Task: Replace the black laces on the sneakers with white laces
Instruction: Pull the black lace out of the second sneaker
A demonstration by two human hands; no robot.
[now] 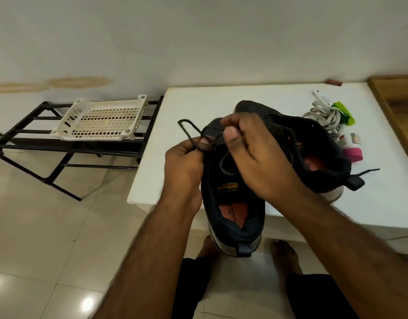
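Two dark sneakers with red insoles are at the white table's near-left corner. The nearer sneaker hangs over the table's front edge with its heel toward me. The second sneaker lies behind it to the right. My left hand pinches a loop of the black lace at the nearer shoe's left side. My right hand grips the lace over that shoe's tongue, thumb up. White laces with a green wrapper lie bundled at the back right.
A pink-capped white container lies right of the shoes. A small red-brown object sits at the table's far edge. On the left, a black metal rack carries a white plastic basket. My bare feet stand on the tiled floor.
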